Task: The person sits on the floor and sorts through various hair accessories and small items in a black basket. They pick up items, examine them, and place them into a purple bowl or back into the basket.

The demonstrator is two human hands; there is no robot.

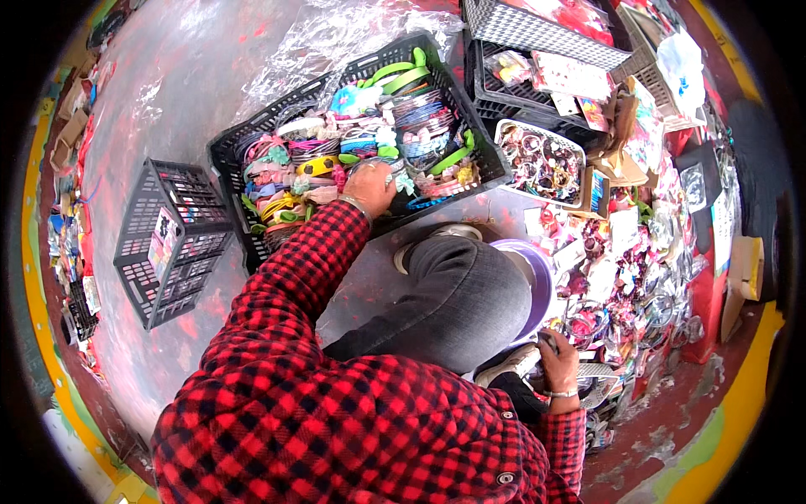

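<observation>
My left hand (369, 187) reaches over the near side of a black plastic crate (457, 191) full of headbands and hair ties. Its fingers curl down among the bands, and what they grip is hidden. Bundled headbands (424, 126) stand to the right of this hand, and a yellow band with dark spots (317, 165) lies to its left. Low on the right, my right hand (558, 359) is beside my shoe (514, 363), its fingers loosely bent and apart, with nothing visible in them.
A smaller black crate (172, 244) stands at the left. Beyond my right knee are a purple basin (541, 290), a white basket (502, 134) of small accessories and a heap of packaged trinkets (625, 277). Stacked crates (546, 38) stand at the back right; clear plastic (336, 42) lies behind.
</observation>
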